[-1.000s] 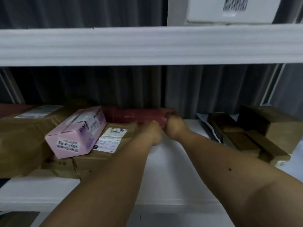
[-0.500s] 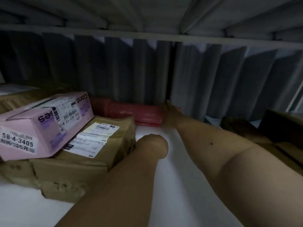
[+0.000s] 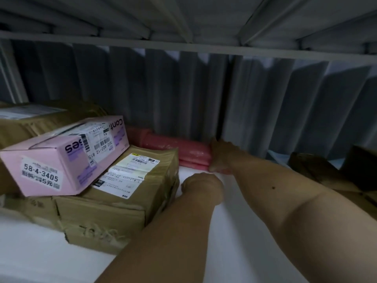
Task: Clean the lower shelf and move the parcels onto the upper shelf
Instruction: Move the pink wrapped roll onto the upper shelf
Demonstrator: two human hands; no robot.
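I am looking deep into the white lower shelf (image 3: 240, 237). A red roll-shaped parcel (image 3: 175, 149) lies along the back, against the grey curtain. My right hand (image 3: 221, 156) grips its right end, fingers wrapped round it. My left hand (image 3: 202, 186) hangs over the shelf just in front of the roll, beside a brown carton; its fingers are curled under and nothing shows in them. A pink box (image 3: 61, 158) with the label 58-4-3405 leans on that taped brown carton (image 3: 122, 201) at the left.
A larger brown parcel (image 3: 30, 123) sits behind the pink box at far left. Dark brown parcels (image 3: 326, 172) crowd the right side. The ribbed underside of the upper shelf (image 3: 204, 17) hangs low overhead. A pleated grey curtain (image 3: 183, 88) closes the back.
My head has dropped under the upper shelf and moved closer. My left hand has pulled back from the red roll, while my right hand has stayed on the roll's right end.
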